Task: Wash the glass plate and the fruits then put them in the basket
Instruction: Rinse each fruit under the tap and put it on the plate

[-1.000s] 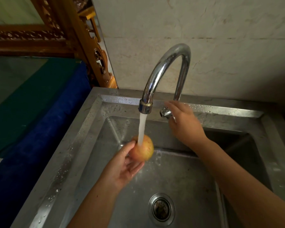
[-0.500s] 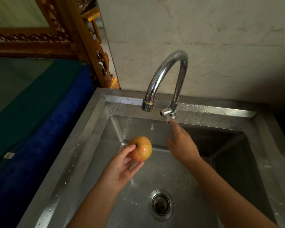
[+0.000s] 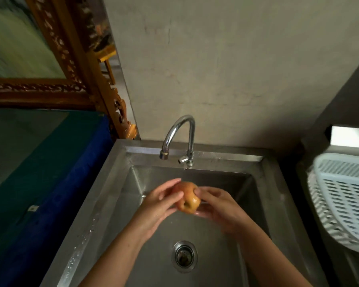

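Note:
A wet red-yellow apple [image 3: 188,198] is held over the steel sink [image 3: 120,183], below and in front of the tap [image 3: 180,133], which runs no water. My left hand [image 3: 160,206] cups the apple from the left, fingers curled over its top. My right hand [image 3: 218,206] grips it from the right with thumb and fingers. A white slotted plastic basket [image 3: 344,195] stands to the right of the sink. No glass plate is in view.
The sink drain [image 3: 183,255] lies below my hands. Water drops sit on the sink's left rim. A blue and green cloth-covered surface [image 3: 39,172] borders the sink on the left, with a carved wooden frame [image 3: 87,79] behind it. A bare wall rises behind the tap.
The water stopped after my right hand left the tap handle. That hand came down and took hold of the apple beside my left hand. The view tilted up and right, bringing the basket in.

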The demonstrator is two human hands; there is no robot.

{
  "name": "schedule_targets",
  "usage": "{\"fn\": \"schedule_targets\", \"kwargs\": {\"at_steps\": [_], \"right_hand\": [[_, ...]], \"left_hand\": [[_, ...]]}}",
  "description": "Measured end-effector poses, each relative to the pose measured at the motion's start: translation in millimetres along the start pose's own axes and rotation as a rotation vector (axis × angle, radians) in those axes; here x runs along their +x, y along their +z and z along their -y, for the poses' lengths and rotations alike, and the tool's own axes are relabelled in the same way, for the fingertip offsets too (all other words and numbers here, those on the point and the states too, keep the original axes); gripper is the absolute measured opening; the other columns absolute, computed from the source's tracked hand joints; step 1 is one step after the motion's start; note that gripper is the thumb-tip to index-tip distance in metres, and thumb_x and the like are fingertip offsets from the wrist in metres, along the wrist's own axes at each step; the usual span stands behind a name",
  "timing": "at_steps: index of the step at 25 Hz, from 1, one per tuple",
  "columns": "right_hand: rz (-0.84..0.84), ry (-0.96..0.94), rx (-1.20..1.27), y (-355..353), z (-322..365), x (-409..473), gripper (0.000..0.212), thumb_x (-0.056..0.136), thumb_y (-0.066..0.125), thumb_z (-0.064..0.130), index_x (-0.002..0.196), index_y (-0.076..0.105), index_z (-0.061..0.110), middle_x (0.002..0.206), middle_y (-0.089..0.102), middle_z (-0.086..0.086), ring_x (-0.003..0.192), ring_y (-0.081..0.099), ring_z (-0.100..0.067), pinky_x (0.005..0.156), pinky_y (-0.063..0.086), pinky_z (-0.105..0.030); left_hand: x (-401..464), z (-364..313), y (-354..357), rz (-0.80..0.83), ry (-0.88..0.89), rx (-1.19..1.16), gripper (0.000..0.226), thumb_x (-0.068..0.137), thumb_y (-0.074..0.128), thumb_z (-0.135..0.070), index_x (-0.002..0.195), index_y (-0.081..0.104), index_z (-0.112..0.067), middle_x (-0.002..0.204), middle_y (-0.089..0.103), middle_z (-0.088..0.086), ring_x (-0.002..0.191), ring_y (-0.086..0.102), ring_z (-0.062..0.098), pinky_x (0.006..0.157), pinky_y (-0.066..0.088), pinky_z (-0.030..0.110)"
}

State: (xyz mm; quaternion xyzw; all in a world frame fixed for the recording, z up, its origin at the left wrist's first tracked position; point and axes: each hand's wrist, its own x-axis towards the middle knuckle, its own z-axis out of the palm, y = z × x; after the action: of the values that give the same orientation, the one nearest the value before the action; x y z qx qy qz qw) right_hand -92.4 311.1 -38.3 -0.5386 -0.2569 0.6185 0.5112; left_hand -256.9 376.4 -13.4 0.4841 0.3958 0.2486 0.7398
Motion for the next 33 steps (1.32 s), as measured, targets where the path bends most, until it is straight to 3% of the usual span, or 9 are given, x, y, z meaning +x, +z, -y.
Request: {"fn": "schedule_targets", "kwargs": {"at_steps": [3, 6, 8, 11, 13, 18, 22, 27, 33], "right_hand": [[-0.082, -0.15, 0.003, -3.7, 23.9, -50.1, 0.032, 0.069, 0.072, 0.027, 0.096, 0.068, 0.012, 0.088, 0.073, -0.01, 0.083, 0.07, -0.022, 0.073, 0.058, -0.033], [-0.262, -0.283, -0.033, -5.7, 41.2, -115.1, 0.016, 0.078, 0.067, 0.008, 0.092, 0.068, 0.015, 0.091, 0.069, -0.01, 0.081, 0.066, -0.022, 0.079, 0.057, -0.038], [-0.382, -0.344, -0.064, -10.5, 39.2, -161.3, 0.021, 0.077, 0.068, 0.003, 0.092, 0.067, 0.018, 0.089, 0.069, -0.006, 0.08, 0.065, -0.018, 0.076, 0.057, -0.033], [-0.58, -0.404, -0.14, -22.8, 30.0, -233.1, 0.036, 0.074, 0.07, -0.003, 0.106, 0.06, 0.009, 0.094, 0.064, -0.007, 0.081, 0.063, -0.016, 0.074, 0.055, -0.025], [-0.676, -0.42, -0.166, -31.5, 23.1, -279.5, 0.043, 0.073, 0.069, -0.007, 0.112, 0.056, 0.003, 0.097, 0.061, -0.011, 0.084, 0.062, -0.019, 0.078, 0.054, -0.029], [-0.768, -0.396, -0.258, -58.8, 12.0, -368.4, 0.047, 0.071, 0.074, 0.004, 0.115, 0.06, 0.011, 0.111, 0.067, -0.017, 0.099, 0.066, -0.026, 0.087, 0.056, -0.038], [-0.815, -0.385, -0.374, -102.8, 3.0, -424.2, 0.042, 0.068, 0.079, 0.016, 0.102, 0.062, 0.036, 0.105, 0.07, 0.0, 0.095, 0.069, -0.014, 0.08, 0.057, -0.026], [-0.805, -0.4, -0.469, -191.0, -18.7, -456.1, 0.051, 0.063, 0.083, 0.022, 0.111, 0.063, 0.025, 0.105, 0.071, 0.002, 0.094, 0.068, -0.007, 0.078, 0.055, -0.019], [-0.638, -0.385, -0.566, -287.8, -50.1, -456.2, 0.053, 0.06, 0.083, 0.022, 0.104, 0.057, 0.035, 0.106, 0.065, 0.003, 0.095, 0.064, -0.006, 0.077, 0.054, -0.016]], "left_hand": [[-19.1, -20.7, 28.7, 0.056, -0.057, 0.016, 0.034, 0.084, 0.061, -0.011, 0.117, 0.056, -0.017, 0.122, 0.059, 0.006, 0.108, 0.06, 0.019, 0.076, 0.057, 0.033], [-41.1, -34.1, 67.1, 0.157, -0.08, 0.001, 0.037, 0.083, 0.059, -0.002, 0.118, 0.053, -0.01, 0.116, 0.058, 0.01, 0.104, 0.059, 0.026, 0.069, 0.06, 0.032], [-56.3, -32.5, 95.1, 0.264, -0.094, 0.025, 0.036, 0.082, 0.058, 0.001, 0.117, 0.053, -0.006, 0.112, 0.059, 0.011, 0.1, 0.061, 0.025, 0.07, 0.06, 0.032], [-82.9, -19.4, 144.2, 0.44, -0.084, 0.102, 0.024, 0.08, 0.062, -0.002, 0.099, 0.06, -0.016, 0.101, 0.063, 0.003, 0.09, 0.064, 0.015, 0.069, 0.059, 0.029], [-105.2, -6.9, 179.6, 0.515, -0.051, 0.15, 0.027, 0.077, 0.066, -0.004, 0.096, 0.06, -0.022, 0.1, 0.064, 0.001, 0.089, 0.065, 0.012, 0.072, 0.057, 0.028], [-153.4, 18.9, 248.8, 0.587, 0.148, 0.294, 0.044, 0.07, 0.074, -0.006, 0.104, 0.058, -0.028, 0.113, 0.065, 0.004, 0.105, 0.062, 0.017, 0.093, 0.05, 0.037], [-179.1, 38.0, 303.5, 0.688, 0.246, 0.444, 0.049, 0.066, 0.077, -0.021, 0.103, 0.054, -0.044, 0.12, 0.059, -0.005, 0.11, 0.057, 0.008, 0.093, 0.05, 0.033], [-184.0, 84.5, 378.4, 0.588, 0.383, 0.558, 0.053, 0.064, 0.078, -0.022, 0.101, 0.051, -0.049, 0.118, 0.05, -0.014, 0.109, 0.049, -0.002, 0.084, 0.04, 0.012], [-190.3, 147.3, 439.0, 0.356, 0.288, 0.526, 0.06, 0.063, 0.078, -0.004, 0.099, 0.05, -0.043, 0.115, 0.054, -0.009, 0.106, 0.053, 0.003, 0.079, 0.043, 0.008]]}}
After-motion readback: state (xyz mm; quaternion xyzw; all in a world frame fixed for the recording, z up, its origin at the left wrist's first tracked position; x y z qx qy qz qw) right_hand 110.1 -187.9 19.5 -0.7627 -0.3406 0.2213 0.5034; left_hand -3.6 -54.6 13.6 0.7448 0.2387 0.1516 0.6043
